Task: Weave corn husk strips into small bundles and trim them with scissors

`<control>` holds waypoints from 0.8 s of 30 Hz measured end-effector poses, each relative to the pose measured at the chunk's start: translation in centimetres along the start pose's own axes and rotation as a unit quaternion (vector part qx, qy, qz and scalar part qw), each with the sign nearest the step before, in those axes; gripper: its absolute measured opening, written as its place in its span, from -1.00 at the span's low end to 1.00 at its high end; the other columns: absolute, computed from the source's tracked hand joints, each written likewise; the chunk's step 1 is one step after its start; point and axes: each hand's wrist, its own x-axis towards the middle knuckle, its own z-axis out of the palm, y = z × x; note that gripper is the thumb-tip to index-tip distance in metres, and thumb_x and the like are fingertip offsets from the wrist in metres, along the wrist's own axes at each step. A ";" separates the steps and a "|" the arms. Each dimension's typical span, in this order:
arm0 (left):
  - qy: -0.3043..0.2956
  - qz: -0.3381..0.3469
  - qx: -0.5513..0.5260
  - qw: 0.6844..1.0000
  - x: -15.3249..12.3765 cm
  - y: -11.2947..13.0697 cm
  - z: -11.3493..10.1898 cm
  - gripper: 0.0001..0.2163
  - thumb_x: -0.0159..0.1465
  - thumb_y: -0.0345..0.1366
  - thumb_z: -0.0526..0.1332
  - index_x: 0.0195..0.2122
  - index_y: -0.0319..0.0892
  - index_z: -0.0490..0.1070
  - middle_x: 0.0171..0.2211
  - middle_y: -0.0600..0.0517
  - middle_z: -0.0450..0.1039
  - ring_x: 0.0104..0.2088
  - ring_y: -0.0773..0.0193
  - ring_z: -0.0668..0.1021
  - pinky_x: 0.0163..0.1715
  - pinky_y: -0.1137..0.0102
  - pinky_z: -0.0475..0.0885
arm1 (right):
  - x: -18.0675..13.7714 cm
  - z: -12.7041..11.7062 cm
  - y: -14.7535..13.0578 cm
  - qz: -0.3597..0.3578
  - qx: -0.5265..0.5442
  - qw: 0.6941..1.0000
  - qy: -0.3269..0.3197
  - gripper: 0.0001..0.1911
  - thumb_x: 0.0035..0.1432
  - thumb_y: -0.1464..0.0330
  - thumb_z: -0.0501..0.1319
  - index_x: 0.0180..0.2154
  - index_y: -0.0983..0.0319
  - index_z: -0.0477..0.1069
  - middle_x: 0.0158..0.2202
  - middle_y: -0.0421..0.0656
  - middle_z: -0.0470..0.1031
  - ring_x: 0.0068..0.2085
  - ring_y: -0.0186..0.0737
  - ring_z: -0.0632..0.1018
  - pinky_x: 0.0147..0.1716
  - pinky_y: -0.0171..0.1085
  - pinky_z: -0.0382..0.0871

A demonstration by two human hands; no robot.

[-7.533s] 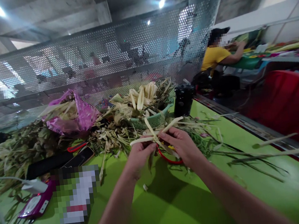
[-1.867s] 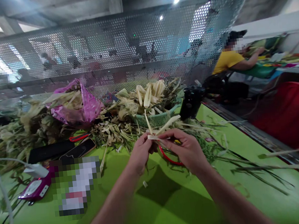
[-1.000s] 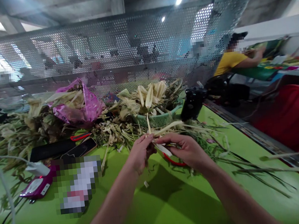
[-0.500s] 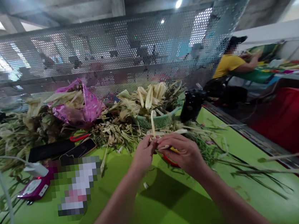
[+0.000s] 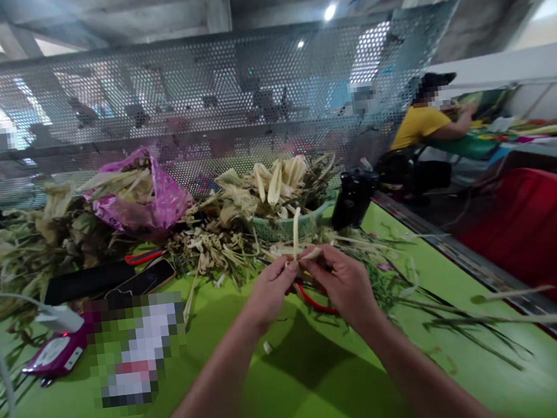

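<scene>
A pale strip of corn husk (image 5: 296, 230) stands nearly upright between my two hands, above the green table. My left hand (image 5: 272, 293) pinches its lower end between thumb and fingers. Close beside it, my right hand (image 5: 345, 283) has its fingers closed on the husk at the same spot, with a pale end showing above the thumb. Just what lies under the fingertips is hidden. Below my right hand rests a red loop handle (image 5: 315, 304), apparently of scissors, partly covered. Behind the hands, a green basket (image 5: 285, 227) holds pale corn husks (image 5: 275, 182).
A pink plastic bag (image 5: 161, 195) of husks and heaps of dry husk (image 5: 13, 266) line the left. Nearby are a phone (image 5: 140, 282), a purple power strip (image 5: 58, 355) and a black bottle-like object (image 5: 352, 197). Long stalks (image 5: 502, 319) lie right. A person in yellow (image 5: 417, 126) sits beyond.
The strip's upper end has shifted right and now leans slightly. My right hand's fingers have turned and drawn closer to the left fingertips, showing more of the red handle. The view has moved slightly.
</scene>
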 end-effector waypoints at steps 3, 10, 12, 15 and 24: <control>-0.013 0.019 0.005 1.000 0.1 -0.3 0.0 -0.73 0.20 -0.07 0.16 -0.31 -0.20 0.40 -0.42 0.07 0.30 -0.40 0.35 0.30 -0.38 0.47 0.19 | 0.0 0.0 0.1 0.003 -0.003 1.000 0.000 -0.84 0.17 0.23 0.18 -0.33 0.18 0.39 -0.46 -0.22 0.43 -0.45 -0.29 0.43 -0.43 -0.33 0.34; 0.099 -0.017 0.001 0.995 0.5 -0.6 -0.2 -0.75 0.15 -0.10 0.21 -0.30 -0.19 0.43 -0.47 0.09 0.31 -0.49 0.38 0.26 -0.48 0.48 0.14 | -0.1 0.4 0.3 -0.025 0.032 0.997 0.061 -0.70 0.12 0.28 0.24 -0.12 0.17 0.25 -0.46 -0.26 0.32 -0.46 -0.32 0.38 -0.47 -0.35 0.31; 0.118 -0.023 -0.003 0.993 0.5 -0.6 -0.4 -0.76 0.15 -0.11 0.20 -0.34 -0.19 0.41 -0.50 0.11 0.26 -0.52 0.40 0.24 -0.51 0.48 0.12 | -0.1 0.4 0.4 -0.032 0.019 0.997 0.067 -0.79 0.11 0.27 0.24 -0.27 0.18 0.26 -0.45 -0.26 0.31 -0.46 -0.33 0.37 -0.46 -0.35 0.29; 0.146 -0.028 -0.015 0.989 0.4 -0.5 -0.4 -0.78 0.15 -0.12 0.19 -0.37 -0.19 0.38 -0.53 0.12 0.22 -0.54 0.41 0.22 -0.52 0.47 0.10 | -0.1 0.3 0.4 -0.001 -0.013 1.000 0.025 -0.80 0.13 0.23 0.22 -0.39 0.20 0.29 -0.49 -0.24 0.34 -0.48 -0.32 0.36 -0.48 -0.35 0.26; 0.136 -0.065 -0.058 0.987 0.7 -0.9 -0.1 -0.77 0.11 -0.11 0.18 -0.41 -0.18 0.33 -0.66 0.21 0.03 -0.64 0.44 0.10 -0.61 0.47 -0.03 | 0.3 0.3 0.3 0.009 0.070 0.997 0.013 -0.73 0.11 0.16 0.22 -0.26 0.22 0.49 -0.30 -0.06 0.57 -0.26 -0.08 0.56 -0.23 -0.19 0.45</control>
